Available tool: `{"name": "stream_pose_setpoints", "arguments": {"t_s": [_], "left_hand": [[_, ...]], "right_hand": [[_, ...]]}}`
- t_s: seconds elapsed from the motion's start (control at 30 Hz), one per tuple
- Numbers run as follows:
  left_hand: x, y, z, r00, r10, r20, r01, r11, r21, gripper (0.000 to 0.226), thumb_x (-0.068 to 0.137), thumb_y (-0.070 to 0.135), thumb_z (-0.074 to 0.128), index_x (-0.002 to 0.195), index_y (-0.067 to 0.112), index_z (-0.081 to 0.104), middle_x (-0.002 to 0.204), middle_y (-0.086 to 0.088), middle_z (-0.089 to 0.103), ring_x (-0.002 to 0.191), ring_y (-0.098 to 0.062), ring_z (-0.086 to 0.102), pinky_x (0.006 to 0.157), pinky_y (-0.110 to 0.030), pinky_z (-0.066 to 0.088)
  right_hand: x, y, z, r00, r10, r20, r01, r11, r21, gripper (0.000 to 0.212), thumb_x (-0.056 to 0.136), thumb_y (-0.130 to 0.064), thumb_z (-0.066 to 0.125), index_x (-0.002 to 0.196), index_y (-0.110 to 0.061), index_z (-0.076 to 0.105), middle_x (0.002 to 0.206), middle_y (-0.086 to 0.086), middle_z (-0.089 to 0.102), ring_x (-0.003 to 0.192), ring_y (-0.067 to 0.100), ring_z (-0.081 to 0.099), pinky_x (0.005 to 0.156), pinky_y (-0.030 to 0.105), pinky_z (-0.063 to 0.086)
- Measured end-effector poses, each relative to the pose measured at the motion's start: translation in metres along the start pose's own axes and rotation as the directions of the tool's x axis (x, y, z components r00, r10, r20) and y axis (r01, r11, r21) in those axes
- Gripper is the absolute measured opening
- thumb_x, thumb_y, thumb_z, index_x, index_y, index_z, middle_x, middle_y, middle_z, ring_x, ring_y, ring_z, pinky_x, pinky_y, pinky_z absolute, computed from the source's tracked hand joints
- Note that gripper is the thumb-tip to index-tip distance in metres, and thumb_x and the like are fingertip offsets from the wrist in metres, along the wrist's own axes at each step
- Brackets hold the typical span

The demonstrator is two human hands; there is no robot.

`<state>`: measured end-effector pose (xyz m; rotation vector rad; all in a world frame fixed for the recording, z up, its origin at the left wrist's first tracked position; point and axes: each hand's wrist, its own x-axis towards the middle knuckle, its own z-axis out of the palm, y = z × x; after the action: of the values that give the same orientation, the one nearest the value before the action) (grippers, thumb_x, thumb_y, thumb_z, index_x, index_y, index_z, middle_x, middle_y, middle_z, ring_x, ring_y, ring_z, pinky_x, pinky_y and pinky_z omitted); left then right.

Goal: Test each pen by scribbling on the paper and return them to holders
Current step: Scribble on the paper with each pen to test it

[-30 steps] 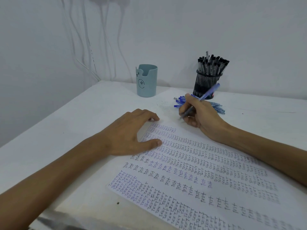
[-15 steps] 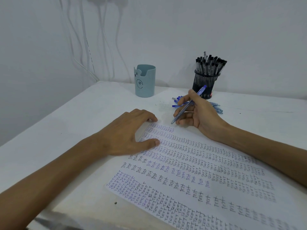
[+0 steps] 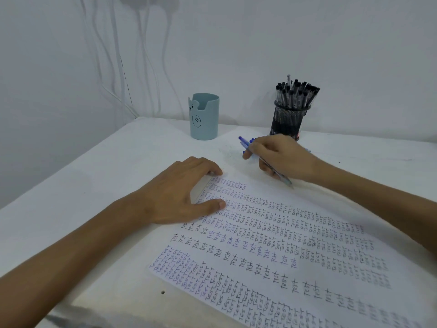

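Curling right hand (image 3: 283,155) fingers round blue pen (image 3: 281,177), left hand (image 3: 179,197) fingers spread on paper (image 3: 283,247).

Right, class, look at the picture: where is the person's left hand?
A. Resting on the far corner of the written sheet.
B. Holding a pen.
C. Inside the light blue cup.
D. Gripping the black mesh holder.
A: the left hand rests, fingers spread, on a corner of the sheet, while the right hand grips the blue pen.
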<state>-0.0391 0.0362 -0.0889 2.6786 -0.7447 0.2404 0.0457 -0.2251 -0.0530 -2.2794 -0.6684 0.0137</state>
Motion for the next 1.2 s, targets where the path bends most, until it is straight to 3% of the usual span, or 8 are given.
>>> {"name": "stream_pose_setpoints", "arguments": {"t_s": [0.1, 0.3, 0.43, 0.5, 0.67, 0.83, 0.97, 1.2], "left_hand": [[0.0, -0.001, 0.001, 1.0, 0.012, -0.008, -0.012, 1.0, -0.008, 0.073, 0.085, 0.08, 0.046, 0.14, 0.032, 0.049, 0.139, 0.024, 0.05, 0.129, 0.002, 0.044, 0.111, -0.036, 0.039], [-0.001, -0.003, 0.003, 0.998, 0.046, -0.031, -0.046, 0.999, 0.002, 0.066, 0.088, 0.078, 0.048, 0.136, 0.032, 0.053, 0.14, 0.022, 0.051, 0.132, 0.0, 0.045, 0.111, -0.039, 0.04], [0.001, -0.005, 0.003, 0.997, 0.043, -0.059, -0.041, 0.999, 0.033, 0.062, 0.088, 0.077, 0.047, 0.132, 0.033, 0.056, 0.139, 0.021, 0.053, 0.133, -0.001, 0.043, 0.11, -0.039, 0.04], [0.001, -0.005, 0.003, 0.997, 0.034, -0.067, -0.031, 0.999, 0.037, 0.062, 0.088, 0.077, 0.046, 0.131, 0.033, 0.056, 0.138, 0.022, 0.053, 0.133, -0.001, 0.043, 0.11, -0.039, 0.04], [0.001, -0.007, 0.002, 0.997, -0.005, -0.081, 0.01, 0.998, 0.055, 0.065, 0.086, 0.079, 0.043, 0.13, 0.033, 0.056, 0.137, 0.022, 0.053, 0.132, 0.0, 0.043, 0.11, -0.036, 0.038], [0.001, -0.009, 0.001, 0.995, -0.043, -0.089, 0.046, 0.998, 0.038, 0.064, 0.085, 0.079, 0.043, 0.128, 0.034, 0.057, 0.135, 0.023, 0.054, 0.129, 0.0, 0.044, 0.109, -0.038, 0.039], [0.001, -0.008, 0.002, 0.994, -0.049, -0.094, 0.05, 0.999, 0.017, 0.064, 0.084, 0.079, 0.043, 0.128, 0.033, 0.057, 0.135, 0.023, 0.054, 0.129, -0.001, 0.044, 0.109, -0.04, 0.039], [0.001, -0.01, 0.003, 0.995, -0.041, -0.089, 0.042, 0.999, 0.008, 0.065, 0.085, 0.078, 0.044, 0.129, 0.031, 0.057, 0.135, 0.022, 0.054, 0.129, -0.002, 0.045, 0.109, -0.042, 0.04]], "right_hand": [[0.012, 0.004, -0.017, 0.982, -0.186, -0.014, 0.16, 0.877, -0.452, 0.034, 0.102, -0.042, 0.057, 0.091, -0.017, 0.077, 0.052, -0.005, 0.057, 0.046, 0.009, 0.048, 0.05, 0.016, 0.033], [0.022, 0.019, -0.026, 0.962, -0.262, -0.076, 0.158, 0.761, -0.63, 0.031, 0.09, -0.047, 0.072, 0.086, -0.017, 0.071, 0.072, -0.006, 0.063, 0.072, 0.018, 0.058, 0.062, 0.032, 0.043], [0.022, 0.029, -0.023, 0.967, -0.244, -0.075, 0.142, 0.759, -0.635, 0.035, 0.089, -0.051, 0.07, 0.092, -0.017, 0.07, 0.085, -0.006, 0.061, 0.088, 0.022, 0.059, 0.069, 0.037, 0.048], [0.023, 0.031, -0.024, 0.971, -0.22, -0.092, 0.102, 0.73, -0.676, 0.05, 0.086, -0.064, 0.066, 0.106, -0.018, 0.067, 0.102, -0.002, 0.059, 0.1, 0.022, 0.053, 0.076, 0.037, 0.047], [0.021, 0.029, -0.03, 0.996, 0.052, -0.079, -0.094, 0.625, -0.775, 0.085, 0.075, -0.09, 0.049, 0.114, -0.014, 0.052, 0.108, 0.003, 0.052, 0.1, 0.023, 0.046, 0.077, 0.037, 0.043], [0.019, 0.03, -0.032, 0.979, 0.202, 0.003, -0.138, 0.681, -0.719, 0.084, 0.074, -0.094, 0.04, 0.101, -0.015, 0.048, 0.089, 0.001, 0.052, 0.079, 0.017, 0.053, 0.065, 0.035, 0.042], [0.021, 0.024, -0.036, 0.976, 0.212, 0.049, -0.1, 0.636, -0.765, 0.073, 0.084, -0.085, 0.04, 0.097, -0.013, 0.048, 0.093, 0.005, 0.051, 0.085, 0.021, 0.052, 0.075, 0.037, 0.045], [0.029, 0.015, -0.028, 0.953, 0.277, 0.126, -0.06, 0.575, -0.816, 0.067, 0.094, -0.073, 0.038, 0.119, -0.012, 0.048, 0.115, 0.008, 0.041, 0.105, 0.025, 0.042, 0.089, 0.04, 0.044]]}}
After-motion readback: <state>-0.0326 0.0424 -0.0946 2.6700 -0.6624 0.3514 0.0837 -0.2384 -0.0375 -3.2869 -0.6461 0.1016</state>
